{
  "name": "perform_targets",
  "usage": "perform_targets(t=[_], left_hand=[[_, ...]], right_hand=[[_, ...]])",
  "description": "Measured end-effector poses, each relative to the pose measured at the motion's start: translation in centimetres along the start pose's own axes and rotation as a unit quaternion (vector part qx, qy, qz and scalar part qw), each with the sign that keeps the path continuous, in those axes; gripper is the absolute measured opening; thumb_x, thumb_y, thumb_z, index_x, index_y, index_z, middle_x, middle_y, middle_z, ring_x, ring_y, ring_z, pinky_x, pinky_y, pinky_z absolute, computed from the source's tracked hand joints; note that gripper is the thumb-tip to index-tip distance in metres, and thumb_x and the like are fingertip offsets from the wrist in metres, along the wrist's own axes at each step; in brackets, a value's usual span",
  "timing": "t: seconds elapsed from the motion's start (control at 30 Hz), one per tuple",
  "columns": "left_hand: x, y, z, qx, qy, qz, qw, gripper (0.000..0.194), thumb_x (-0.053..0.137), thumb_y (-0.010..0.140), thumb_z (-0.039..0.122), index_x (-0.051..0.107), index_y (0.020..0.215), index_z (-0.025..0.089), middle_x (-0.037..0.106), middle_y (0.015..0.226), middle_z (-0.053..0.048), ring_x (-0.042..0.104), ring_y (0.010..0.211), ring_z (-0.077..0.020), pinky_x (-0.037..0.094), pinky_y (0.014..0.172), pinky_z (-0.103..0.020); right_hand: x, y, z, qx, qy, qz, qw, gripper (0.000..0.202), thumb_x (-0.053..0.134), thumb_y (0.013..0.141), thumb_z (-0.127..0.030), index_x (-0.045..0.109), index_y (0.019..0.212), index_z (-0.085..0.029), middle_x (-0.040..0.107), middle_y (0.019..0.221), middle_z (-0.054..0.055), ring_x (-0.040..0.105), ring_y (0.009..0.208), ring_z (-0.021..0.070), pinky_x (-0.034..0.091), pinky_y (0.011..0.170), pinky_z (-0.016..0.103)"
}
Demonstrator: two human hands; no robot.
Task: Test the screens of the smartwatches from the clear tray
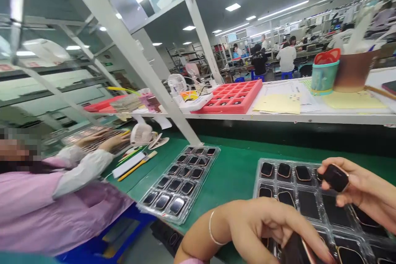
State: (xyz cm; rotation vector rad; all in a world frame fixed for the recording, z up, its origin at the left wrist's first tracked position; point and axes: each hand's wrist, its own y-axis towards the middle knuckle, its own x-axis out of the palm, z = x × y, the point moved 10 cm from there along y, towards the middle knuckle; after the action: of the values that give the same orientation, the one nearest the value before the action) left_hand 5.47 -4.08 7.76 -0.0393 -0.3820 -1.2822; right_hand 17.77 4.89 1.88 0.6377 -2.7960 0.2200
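Note:
My left hand (262,227), with a thin bracelet at the wrist, is closed around a dark watch case (295,249) at the bottom of the view. My right hand (355,185) pinches another black watch case (335,178) with a gold-coloured rim. Both hands are over a clear plastic tray (256,181) of watch cases at the right. Some of its compartments lie behind my hands. A second clear tray (202,179), filled with similar cases in rows, lies left of my hands on the green mat (229,169).
A co-worker in pink (62,210) sits at the left, hands over other trays. A small white fan (142,135), a brush (139,166) and a white box (128,165) lie between us. The shelf (278,119) above holds a red tray (255,97) and cups.

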Motion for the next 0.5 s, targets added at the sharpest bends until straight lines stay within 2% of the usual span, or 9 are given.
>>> perform_targets(t=[0.07, 0.13, 0.23, 0.33, 0.5], left_hand=[[-1.5, -0.2, 1.1, 0.066, -0.062, 0.05, 0.995, 0.06, 0.078, 0.065, 0.022, 0.055, 0.12, 0.017, 0.065, 0.08, -0.004, 0.066, 0.063, -0.0147, 0.051, 0.057, -0.019], [-3.9, 0.2, 1.7, 0.115, -0.073, 0.105, 0.985, 0.058, 0.077, 0.068, 0.024, 0.052, 0.12, 0.02, 0.066, 0.076, -0.004, 0.062, 0.054, -0.0121, 0.048, 0.048, -0.017], [-8.2, 1.2, 0.7, 0.097, -0.035, 0.228, 0.968, 0.055, 0.077, 0.067, 0.021, 0.052, 0.115, 0.019, 0.067, 0.085, -0.007, 0.064, 0.058, -0.0124, 0.045, 0.048, -0.014], [-10.7, 2.2, -1.6, 0.03, -0.009, 0.303, 0.953, 0.056, 0.078, 0.064, 0.019, 0.05, 0.113, 0.018, 0.065, 0.092, -0.008, 0.064, 0.064, -0.0128, 0.044, 0.051, -0.016], [-11.1, 2.9, -4.2, -0.029, 0.023, 0.316, 0.948, 0.05, 0.074, 0.065, 0.024, 0.049, 0.108, 0.017, 0.063, 0.093, -0.007, 0.063, 0.065, -0.0125, 0.042, 0.053, -0.018]], right_hand=[[4.1, -1.8, -1.4, -0.007, 0.044, -0.076, 0.996, 0.042, 0.067, 0.078, -0.046, 0.056, 0.112, -0.023, 0.061, 0.098, 0.009, 0.06, 0.083, 0.0219, 0.053, 0.064, 0.028], [8.0, -3.6, -2.4, -0.008, 0.084, -0.146, 0.986, 0.048, 0.073, 0.073, -0.051, 0.055, 0.107, -0.023, 0.06, 0.084, 0.005, 0.057, 0.069, 0.0148, 0.048, 0.06, 0.023], [12.3, -5.7, -3.4, -0.005, 0.126, -0.21, 0.97, 0.051, 0.079, 0.066, -0.053, 0.055, 0.097, -0.021, 0.056, 0.085, 0.002, 0.052, 0.069, 0.0099, 0.041, 0.061, 0.017], [13.7, -6.6, -4.0, 0.009, 0.138, -0.206, 0.969, 0.052, 0.082, 0.062, -0.051, 0.055, 0.092, -0.018, 0.056, 0.085, 0.003, 0.05, 0.071, 0.0095, 0.039, 0.066, 0.018], [13.6, -7.7, -5.1, -0.004, 0.157, -0.17, 0.973, 0.049, 0.085, 0.06, -0.047, 0.059, 0.088, -0.016, 0.058, 0.082, 0.004, 0.053, 0.073, 0.0113, 0.042, 0.07, 0.02]])
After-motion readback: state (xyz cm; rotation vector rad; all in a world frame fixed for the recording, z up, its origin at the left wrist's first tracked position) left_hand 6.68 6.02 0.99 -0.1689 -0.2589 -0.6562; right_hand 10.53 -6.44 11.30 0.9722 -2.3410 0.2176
